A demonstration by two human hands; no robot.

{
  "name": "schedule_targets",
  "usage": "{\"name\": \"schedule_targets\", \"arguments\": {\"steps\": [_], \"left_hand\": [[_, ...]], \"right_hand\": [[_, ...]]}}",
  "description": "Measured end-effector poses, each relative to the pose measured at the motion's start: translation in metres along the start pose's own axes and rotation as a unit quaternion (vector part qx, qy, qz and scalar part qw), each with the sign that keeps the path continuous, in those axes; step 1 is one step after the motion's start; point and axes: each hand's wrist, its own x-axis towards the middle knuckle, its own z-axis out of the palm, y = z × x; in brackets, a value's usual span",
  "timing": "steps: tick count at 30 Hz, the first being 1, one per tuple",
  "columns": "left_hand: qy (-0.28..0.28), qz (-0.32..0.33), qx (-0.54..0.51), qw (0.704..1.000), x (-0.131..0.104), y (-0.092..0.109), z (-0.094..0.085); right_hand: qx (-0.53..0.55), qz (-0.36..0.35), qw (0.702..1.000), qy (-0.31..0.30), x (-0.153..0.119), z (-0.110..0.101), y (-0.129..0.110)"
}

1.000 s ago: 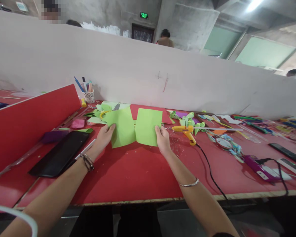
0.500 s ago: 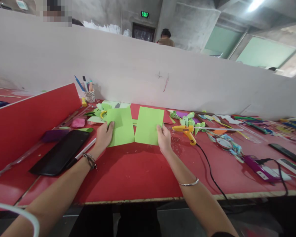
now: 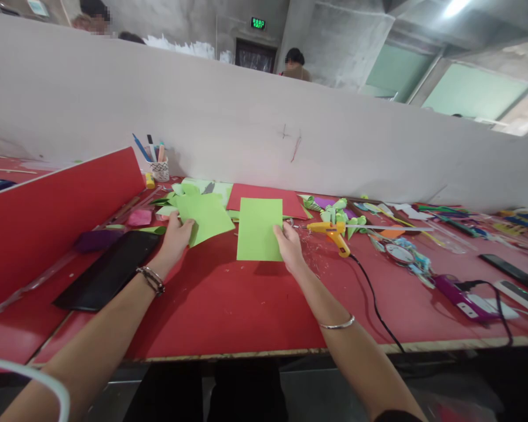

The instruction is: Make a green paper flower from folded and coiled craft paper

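My left hand (image 3: 178,237) is closed on the left edge of a green paper sheet (image 3: 209,218), which is tilted over the paper scraps at the back. My right hand (image 3: 289,246) pinches the right edge of another green sheet (image 3: 260,230), held upright above the red table (image 3: 229,316). A gap separates the two sheets. Right of my right hand lies a yellow glue gun (image 3: 333,234) with a clear stick in it. Behind the sheets is a piece of red paper (image 3: 268,198).
A black pouch (image 3: 110,269) lies at the left, near a red board (image 3: 61,211) and a pen cup (image 3: 159,170). Rolled green paper pieces (image 3: 337,212) are behind the glue gun. At the right are a purple power strip (image 3: 466,300) and a black phone (image 3: 513,272).
My left hand has moved left and slightly up with its sheet, which has turned. My right hand has shifted slightly left with its sheet. The gap between the sheets has changed shape.
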Motion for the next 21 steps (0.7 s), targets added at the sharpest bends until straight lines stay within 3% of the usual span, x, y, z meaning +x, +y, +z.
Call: {"name": "schedule_targets", "arguments": {"steps": [5,10,14,18,21], "left_hand": [[-0.099,-0.028,-0.088,0.991,-0.011,0.006,0.007],[-0.163,-0.036,-0.099,0.981,-0.016,0.005,0.018],[-0.151,0.087,0.071,0.982,-0.017,0.002,0.017],[-0.136,0.184,0.175,0.958,-0.02,0.01,0.012],[-0.162,0.265,0.244,0.919,-0.026,0.017,0.011]], "right_hand": [[0.056,0.066,0.992,-0.089,-0.002,0.006,0.006],[0.083,0.059,0.99,-0.099,-0.003,0.006,0.009],[0.023,0.011,0.994,-0.104,-0.005,0.003,0.006],[-0.105,-0.021,0.987,-0.122,-0.001,-0.001,-0.002],[-0.128,-0.018,0.982,-0.14,0.004,-0.007,-0.01]]}}
